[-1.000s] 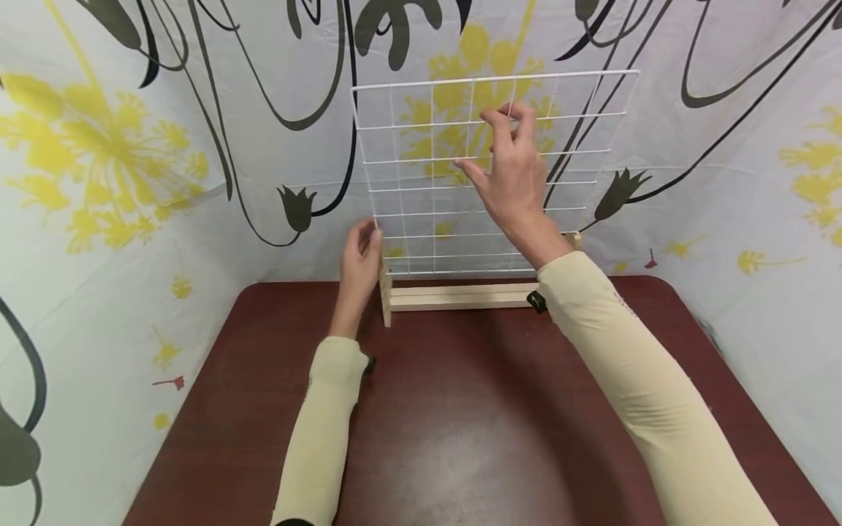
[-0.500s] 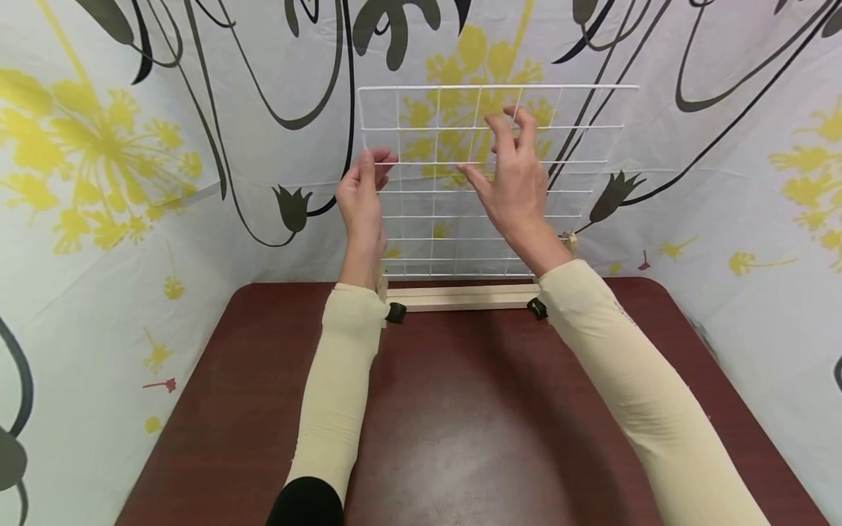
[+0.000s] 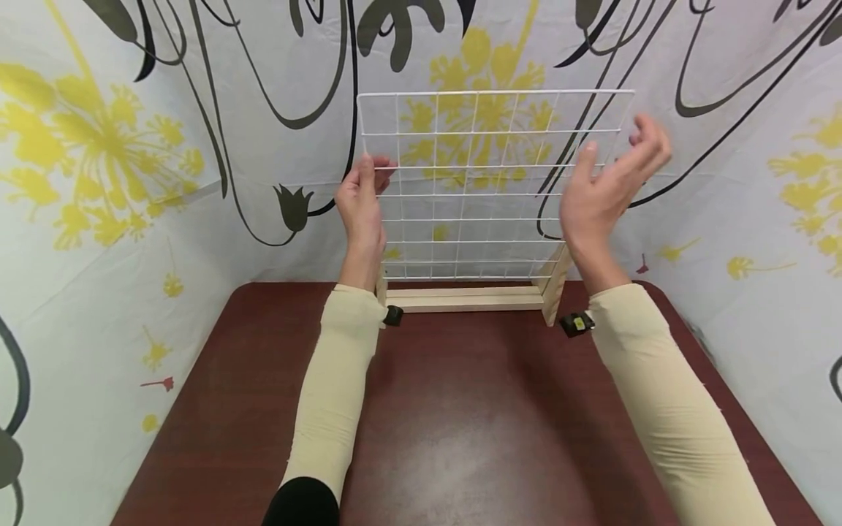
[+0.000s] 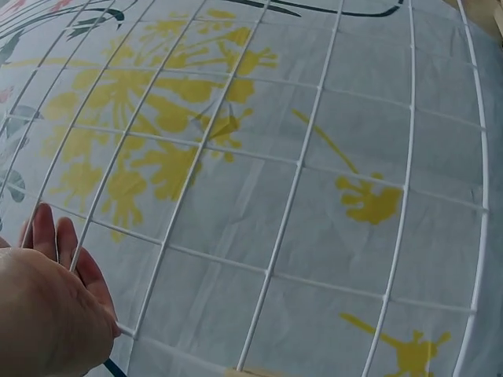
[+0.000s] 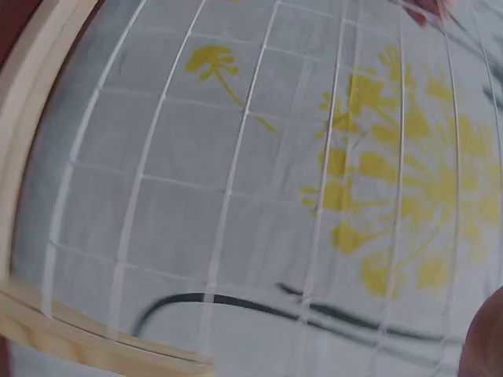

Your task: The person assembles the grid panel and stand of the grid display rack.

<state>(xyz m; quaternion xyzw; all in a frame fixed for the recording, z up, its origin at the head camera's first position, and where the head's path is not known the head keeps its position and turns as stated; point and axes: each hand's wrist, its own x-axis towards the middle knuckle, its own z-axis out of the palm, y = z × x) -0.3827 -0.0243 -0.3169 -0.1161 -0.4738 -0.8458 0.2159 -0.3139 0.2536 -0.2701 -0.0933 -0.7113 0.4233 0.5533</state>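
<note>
A white wire grid panel (image 3: pixel 465 195) stands upright in a light wooden stand (image 3: pixel 463 300), leaning slightly back. My left hand (image 3: pixel 362 208) holds the grid's left edge, thumb in front and fingers behind the wires; the left wrist view shows those fingers (image 4: pixel 45 228) through the mesh. Beside the right edge, my right hand (image 3: pixel 601 193) is raised with thumb and fingers spread apart, holding nothing. Only a sliver of the right hand (image 5: pixel 486 338) enters the right wrist view. The stand's right upright (image 3: pixel 556 285) shows below the right hand, while the left upright is mostly hidden behind my left wrist.
Under the stand lies a dark reddish-brown table (image 3: pixel 454 409). A pale cloth backdrop (image 3: pixel 217 241) printed with yellow flowers and dark stems surrounds it at the back and sides. Small black devices sit at my left wrist (image 3: pixel 393 315) and right wrist (image 3: pixel 576 324).
My left hand has risen from the grid's lower left corner to higher on its left edge. My right hand has moved right, from before the mesh to the right edge. The grid's top has dropped slightly.
</note>
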